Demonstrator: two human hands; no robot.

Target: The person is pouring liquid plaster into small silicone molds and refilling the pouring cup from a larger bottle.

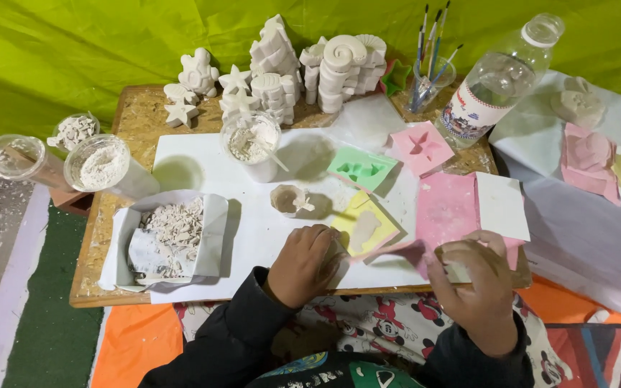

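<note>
My left hand (303,262) rests knuckles-up on the white sheet (203,172), fingers curled against the near corner of a yellow mould (365,226) filled with white plaster. My right hand (477,284) holds a pink mould (405,251) by its edge, tilted, with a pale plaster piece (460,267) under the fingers. A small paper cup (287,200) with a stick stands just beyond my left hand.
A green mould (361,168), a pink star mould (420,147), a pink-and-white sheet (468,205), a plaster cup (253,147), a box of plaster scraps (174,233), powder cups (98,164), stacked white casts (325,65), brushes (429,61) and a plastic bottle (497,79) crowd the low wooden table (91,276).
</note>
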